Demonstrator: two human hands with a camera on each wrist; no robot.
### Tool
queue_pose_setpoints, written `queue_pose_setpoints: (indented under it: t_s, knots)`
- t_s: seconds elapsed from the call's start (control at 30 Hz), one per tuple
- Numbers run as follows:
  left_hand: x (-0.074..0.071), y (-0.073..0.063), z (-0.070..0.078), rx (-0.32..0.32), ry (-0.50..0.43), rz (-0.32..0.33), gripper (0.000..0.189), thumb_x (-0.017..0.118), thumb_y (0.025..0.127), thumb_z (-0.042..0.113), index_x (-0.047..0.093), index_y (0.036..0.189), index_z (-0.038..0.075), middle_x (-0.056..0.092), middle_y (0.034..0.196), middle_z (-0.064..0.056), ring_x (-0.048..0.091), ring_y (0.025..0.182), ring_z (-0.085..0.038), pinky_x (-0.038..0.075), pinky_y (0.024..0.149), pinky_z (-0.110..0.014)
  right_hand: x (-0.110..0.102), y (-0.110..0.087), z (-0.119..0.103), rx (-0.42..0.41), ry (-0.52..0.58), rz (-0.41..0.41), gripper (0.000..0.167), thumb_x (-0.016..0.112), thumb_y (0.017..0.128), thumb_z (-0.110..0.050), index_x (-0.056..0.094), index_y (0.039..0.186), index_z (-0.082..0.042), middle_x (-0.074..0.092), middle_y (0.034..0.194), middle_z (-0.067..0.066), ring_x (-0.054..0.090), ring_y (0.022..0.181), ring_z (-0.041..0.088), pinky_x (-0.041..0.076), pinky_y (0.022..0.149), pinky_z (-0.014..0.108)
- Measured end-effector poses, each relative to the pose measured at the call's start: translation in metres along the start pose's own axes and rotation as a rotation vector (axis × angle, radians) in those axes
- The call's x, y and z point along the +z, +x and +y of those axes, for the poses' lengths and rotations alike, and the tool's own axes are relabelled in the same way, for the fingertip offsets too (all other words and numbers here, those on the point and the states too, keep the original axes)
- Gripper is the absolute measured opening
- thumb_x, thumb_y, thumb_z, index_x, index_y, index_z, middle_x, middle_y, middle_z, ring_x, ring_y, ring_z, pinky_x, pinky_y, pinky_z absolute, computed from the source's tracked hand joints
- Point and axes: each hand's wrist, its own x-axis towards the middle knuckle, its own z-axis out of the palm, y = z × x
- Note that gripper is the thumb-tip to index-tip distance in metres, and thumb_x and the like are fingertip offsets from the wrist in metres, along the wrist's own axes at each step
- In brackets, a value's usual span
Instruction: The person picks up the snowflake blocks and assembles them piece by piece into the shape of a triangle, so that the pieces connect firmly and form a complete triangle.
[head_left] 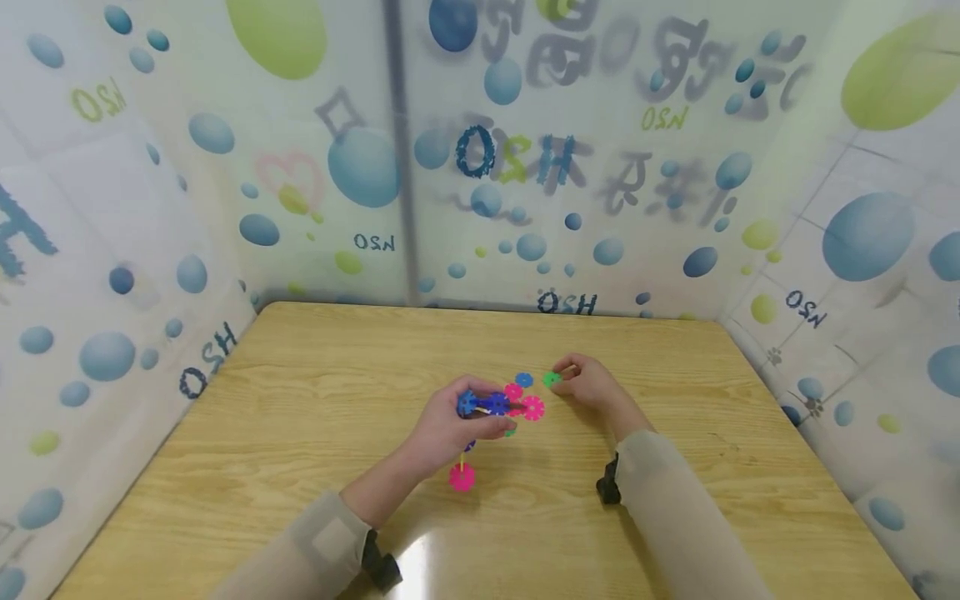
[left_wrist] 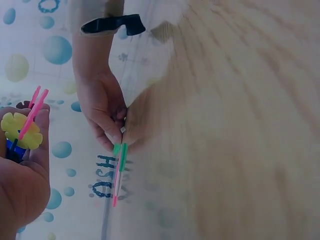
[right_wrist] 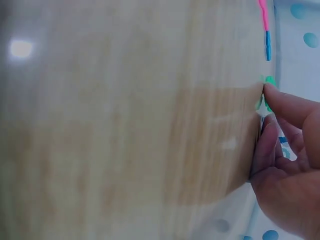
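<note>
My left hand grips a joined cluster of notched plastic flower discs. A light blue disc and a dark blue disc show between its fingers and thumb. Below the hand, a pink disc hangs from the cluster; the left wrist view also shows a yellow disc on it. At the table surface, my right hand pinches the edge of a green disc between thumb and fingertips. Between the hands are a blue disc and pink discs, some overlapping in view.
A wooden table spreads beneath both hands. Walls covered with a bubble-print sheet border its back and sides. Part of another green disc peeks out by the left thumb. Dark straps sit at the sleeves.
</note>
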Motion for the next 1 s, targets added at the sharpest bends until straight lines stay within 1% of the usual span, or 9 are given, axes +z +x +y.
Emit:
queue_pose_setpoints:
  t_s: [0.1,0.3,0.37,0.53,0.63,0.73,0.8,0.87,1.0]
  knots:
    - [0.0,0.0,-0.001,0.001,-0.003,-0.003,0.05,0.087,0.096,0.017,0.064,0.139,0.008,0.074,0.128,-0.019,0.082,0.105,-0.027,0.065,0.099,-0.051,0.001,-0.002,0.001,0.004,0.04,0.006,0.03,0.075,0.104,-0.016,0.065,0.131,-0.008,0.063,0.131,0.019,0.058,0.115,0.034,0.05,0.1,0.046]
    - [0.0,-0.001,-0.002,0.0,-0.014,-0.004,0.05,0.087,0.097,0.017,0.063,0.139,0.006,0.073,0.129,-0.022,0.082,0.107,-0.029,0.065,0.099,-0.05,0.004,-0.008,0.006,-0.019,0.083,0.024,0.029,0.076,0.103,-0.016,0.064,0.128,-0.009,0.063,0.135,0.02,0.06,0.119,0.034,0.052,0.1,0.043]
    - [0.0,-0.001,-0.002,0.002,-0.013,-0.006,0.049,0.087,0.097,0.018,0.063,0.138,0.007,0.073,0.129,-0.023,0.082,0.108,-0.03,0.066,0.099,-0.048,0.003,-0.011,0.008,-0.033,0.093,0.035,0.027,0.076,0.103,-0.016,0.065,0.126,-0.007,0.065,0.131,0.018,0.06,0.116,0.032,0.052,0.098,0.04]
    - [0.002,-0.002,-0.003,0.012,-0.011,-0.009,0.047,0.087,0.097,0.018,0.063,0.136,0.006,0.076,0.124,-0.02,0.081,0.109,-0.032,0.067,0.096,-0.044,-0.003,-0.024,0.014,-0.082,0.097,0.035,0.024,0.075,0.105,-0.019,0.069,0.123,-0.004,0.069,0.112,0.011,0.06,0.097,0.024,0.053,0.081,0.031]
    - [0.002,-0.002,-0.003,0.015,-0.013,-0.006,0.048,0.088,0.096,0.018,0.063,0.135,0.006,0.076,0.124,-0.021,0.081,0.108,-0.031,0.067,0.095,-0.042,-0.004,-0.035,0.015,-0.117,0.107,0.034,0.025,0.074,0.107,-0.022,0.071,0.124,-0.006,0.071,0.112,0.009,0.063,0.094,0.02,0.056,0.077,0.03]
    - [0.002,-0.002,-0.003,0.017,-0.011,-0.004,0.049,0.088,0.096,0.019,0.063,0.136,0.006,0.074,0.128,-0.023,0.081,0.108,-0.028,0.067,0.094,-0.04,-0.003,-0.049,0.012,-0.168,0.154,0.039,0.025,0.073,0.107,-0.02,0.072,0.127,-0.005,0.074,0.116,0.012,0.069,0.099,0.021,0.064,0.083,0.034]
    - [0.002,-0.001,-0.003,0.019,-0.013,0.0,0.049,0.088,0.096,0.019,0.063,0.136,0.006,0.073,0.13,-0.024,0.081,0.108,-0.028,0.067,0.094,-0.039,0.0,-0.059,0.009,-0.2,0.193,0.044,0.025,0.073,0.107,-0.018,0.072,0.128,-0.004,0.075,0.119,0.014,0.073,0.102,0.023,0.067,0.089,0.038]
    - [0.002,0.0,-0.003,0.021,-0.01,0.01,0.049,0.087,0.096,0.017,0.063,0.137,0.006,0.073,0.131,-0.023,0.081,0.108,-0.028,0.067,0.094,-0.039,0.002,-0.068,0.006,-0.228,0.238,0.05,0.025,0.073,0.107,-0.015,0.072,0.13,-0.004,0.075,0.119,0.015,0.075,0.105,0.027,0.067,0.093,0.041]
    - [0.001,0.0,-0.003,0.02,-0.006,0.03,0.048,0.087,0.097,0.016,0.064,0.138,0.007,0.072,0.13,-0.02,0.082,0.107,-0.029,0.067,0.094,-0.039,0.005,-0.084,-0.001,-0.284,0.298,0.083,0.025,0.075,0.106,-0.016,0.074,0.129,-0.005,0.075,0.118,0.015,0.076,0.105,0.03,0.067,0.094,0.043]
